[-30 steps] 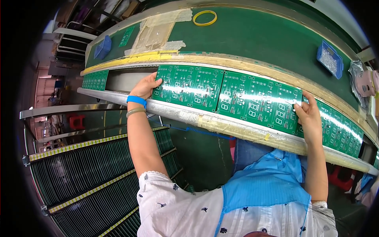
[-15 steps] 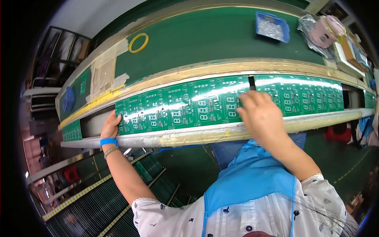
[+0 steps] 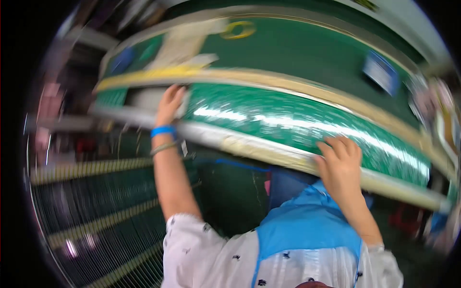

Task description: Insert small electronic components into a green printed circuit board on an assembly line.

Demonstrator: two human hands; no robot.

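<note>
Hands are pressing flat, fingers spread, clamping nothing: left hand [image 3: 169,102] touching the left end of the circuit-board strip [image 3: 297,126], right hand [image 3: 340,161] on its near edge. Strip's long axis is running left-right along the conveyor rail [image 3: 249,144], between both hands.

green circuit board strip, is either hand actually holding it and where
Neither hand visibly grips the long green circuit board strip. The left hand rests at its left end; the right hand lies flat on its near edge.
</note>
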